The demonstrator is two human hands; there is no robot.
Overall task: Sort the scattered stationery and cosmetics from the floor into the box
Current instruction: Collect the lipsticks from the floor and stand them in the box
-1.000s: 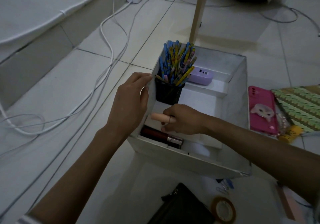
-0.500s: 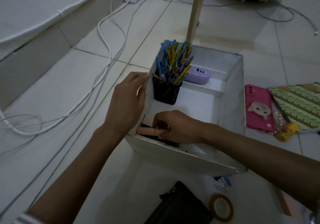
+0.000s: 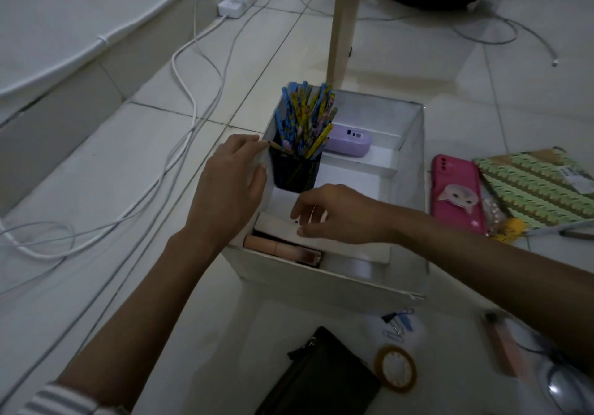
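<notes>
Box: white, open-topped, mid-floor, split by dividers into front, middle and back sections
Left hand: at 9 o'clock of the box, clasping its left wall, fingertips hooked over the top edge, thumb against the wall just below
Right hand: reaching in from 3 o'clock, over the front divider, fingers loosely bent and slightly apart, nothing seen between them
Peach tube: lying flat in the front section at 7 o'clock of the box, just left of and below the right fingertips, apart from them
Dark tube: same section, touching the peach tube, mostly hidden under it
Cup: black mesh, upright in the left corner of the middle section, at 10 o'clock, beside the left thumb
Pencils: blue and yellow bundle standing in the cup, fanned out above the box rim
Purple case: flat in the back section, at 12 o'clock, just right of the pencils
Phone case: pink, on the floor at 3 o'clock, just beside the box
Notebook: green-patterned, right of the phone case
Clips: small cluster on the floor at 5 o'clock, near the front wall
Tape roll: flat on the floor, at 6 o'clock of the clips
Pouch: black, at 6 o'clock, left of the tape roll
Cables: white, trailing over the tiles at 9 to 11 o'clock
</notes>
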